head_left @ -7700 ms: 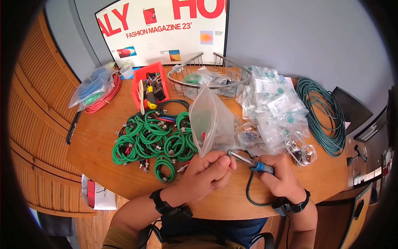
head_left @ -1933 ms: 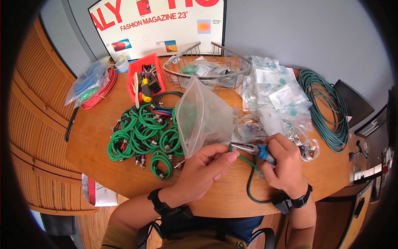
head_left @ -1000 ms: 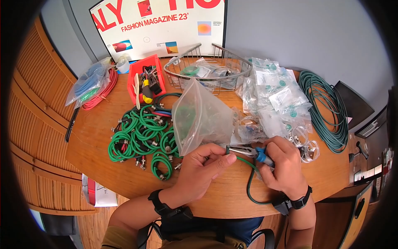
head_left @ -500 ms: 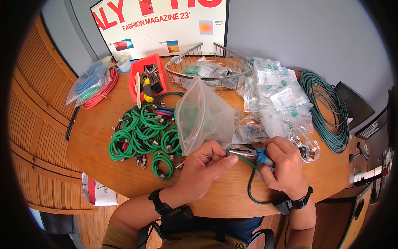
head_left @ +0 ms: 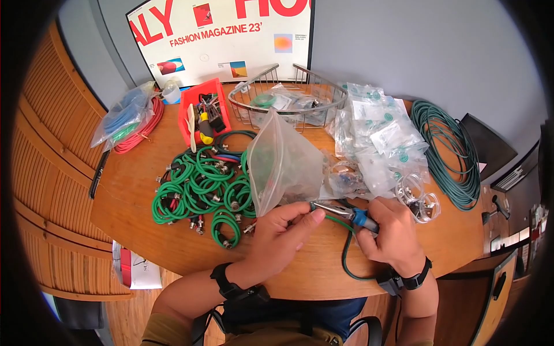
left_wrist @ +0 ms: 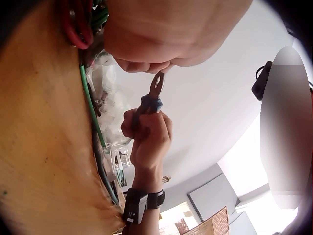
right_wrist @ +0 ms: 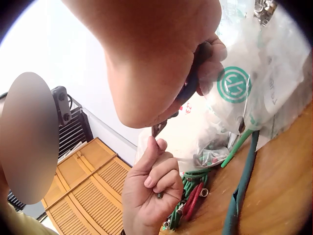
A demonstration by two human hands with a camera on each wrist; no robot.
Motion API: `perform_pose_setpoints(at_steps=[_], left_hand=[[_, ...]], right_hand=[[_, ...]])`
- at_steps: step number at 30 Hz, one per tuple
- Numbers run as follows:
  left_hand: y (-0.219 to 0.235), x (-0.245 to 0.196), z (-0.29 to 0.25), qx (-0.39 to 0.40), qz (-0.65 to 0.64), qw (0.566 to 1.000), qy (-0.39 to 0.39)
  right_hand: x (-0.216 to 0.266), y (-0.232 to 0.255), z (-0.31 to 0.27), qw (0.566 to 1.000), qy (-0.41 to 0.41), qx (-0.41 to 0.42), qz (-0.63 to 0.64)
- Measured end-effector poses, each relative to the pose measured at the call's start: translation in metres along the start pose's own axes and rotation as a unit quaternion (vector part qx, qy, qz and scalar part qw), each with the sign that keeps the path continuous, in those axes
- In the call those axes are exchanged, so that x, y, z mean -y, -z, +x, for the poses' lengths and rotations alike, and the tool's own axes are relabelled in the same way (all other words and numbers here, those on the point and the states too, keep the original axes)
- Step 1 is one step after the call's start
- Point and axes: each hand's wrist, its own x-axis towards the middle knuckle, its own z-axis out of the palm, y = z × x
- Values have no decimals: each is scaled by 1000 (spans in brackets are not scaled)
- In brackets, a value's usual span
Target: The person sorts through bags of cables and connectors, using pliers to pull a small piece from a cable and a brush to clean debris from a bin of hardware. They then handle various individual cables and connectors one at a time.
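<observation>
My left hand [head_left: 277, 239] pinches a dark green cable end [head_left: 313, 205] between thumb and forefinger, over the table's front half. A small dark tip [right_wrist: 160, 195] shows between its curled fingers in the right wrist view. My right hand [head_left: 397, 233] grips long-nose pliers [head_left: 334, 210] by their blue-and-grey handles. The pliers' nose points left and meets the cable end right at the left fingertips. Beneath the pliers lie a bright green length [left_wrist: 90, 105] and a dark green cable [head_left: 345, 259], which shows a slit in its side in the right wrist view.
Coiled green cables with metal connectors [head_left: 196, 190] lie at the left. A zip bag [head_left: 288, 167] stands just beyond the hands. Behind are a red tool bin [head_left: 187, 98] and a wire basket [head_left: 288, 109]. Plastic bags [head_left: 381, 132] and a large cable coil [head_left: 450, 155] fill the right.
Since 7.7 s ago, the bright green length has come into view under the pliers. In the last half second both hands and the pliers shift slightly left, the nose still at the cable end.
</observation>
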Motion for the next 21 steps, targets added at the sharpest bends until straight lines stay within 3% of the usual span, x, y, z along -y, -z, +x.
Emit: perform_pose_setpoints(at_steps=[7,8,13,14,15,16,18,21], left_hand=[[2,3,-2,15,52,998,-32],[2,1,-2,16,52,998,-33],[4,-7,2,69,-79,993,59],[6,-7,3,68,-80,993,59],[7,-7,3,94,-100,988,64],[9,-7,3,120,-120,983,69],[12,-9,2,141,-125,980,67],[13,-9,1,165,-147,973,69]], right_hand=[[5,6,2,997,-50,31,54],[2,8,2,990,-80,72,90],[-9,9,2,955,-139,167,204],[-14,7,0,887,-217,205,352],[-16,6,-1,789,-287,236,489],[-15,8,1,789,-287,237,488],[-10,15,4,700,-327,263,578],[-15,15,4,669,-332,286,600]])
